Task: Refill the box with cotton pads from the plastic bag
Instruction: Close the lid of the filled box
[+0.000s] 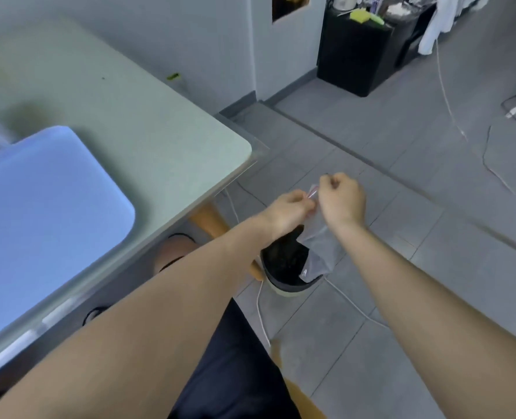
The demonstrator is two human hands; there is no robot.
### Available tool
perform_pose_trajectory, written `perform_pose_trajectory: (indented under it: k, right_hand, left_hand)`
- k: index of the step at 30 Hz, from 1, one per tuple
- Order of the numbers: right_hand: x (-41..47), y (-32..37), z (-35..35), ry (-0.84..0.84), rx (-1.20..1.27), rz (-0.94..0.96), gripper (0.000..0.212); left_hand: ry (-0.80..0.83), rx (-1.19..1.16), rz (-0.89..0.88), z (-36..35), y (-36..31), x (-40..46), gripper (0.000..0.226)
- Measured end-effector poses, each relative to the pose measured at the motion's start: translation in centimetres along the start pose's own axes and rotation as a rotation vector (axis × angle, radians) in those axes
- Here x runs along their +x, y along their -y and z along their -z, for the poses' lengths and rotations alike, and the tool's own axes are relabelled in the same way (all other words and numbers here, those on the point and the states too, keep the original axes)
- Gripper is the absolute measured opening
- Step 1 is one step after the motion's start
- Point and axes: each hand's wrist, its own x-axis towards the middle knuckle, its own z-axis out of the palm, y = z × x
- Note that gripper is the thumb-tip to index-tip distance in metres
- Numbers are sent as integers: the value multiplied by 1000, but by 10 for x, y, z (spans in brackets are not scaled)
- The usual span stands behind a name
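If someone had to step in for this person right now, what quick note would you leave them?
Left hand and right hand: each has a grip on the top edge of the clear plastic bag, held out over the floor beside the table, above a dark shoe.
The bag looks empty or nearly so; no cotton pads are visible.
A blue lid lies on the table; the box itself cannot be made out.
Done: unclear. Left: check the box is filled.

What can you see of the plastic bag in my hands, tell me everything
The plastic bag is small, clear and thin, with a reddish strip along its top edge. It hangs limp in the air over the grey floor, beside the table corner. Left hand and right hand pinch its top edge. It looks empty, though blur hides detail.
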Motion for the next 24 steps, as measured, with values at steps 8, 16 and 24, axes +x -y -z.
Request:
perform_pose_trajectory:
  k: [8, 16, 24]
  right_hand:
    - [-4, -55, -75, 98, 80, -71, 20]
    - [0, -76, -101, 271, -12, -269, 35]
    - [-5, -105, -114, 692, -166, -570, 51]
  left_hand:
    - [-37, 61, 90, 17, 63, 32, 21]
    - [16, 217, 196, 15, 86, 61, 13]
    - [42, 235, 380, 28, 107, 62, 50]
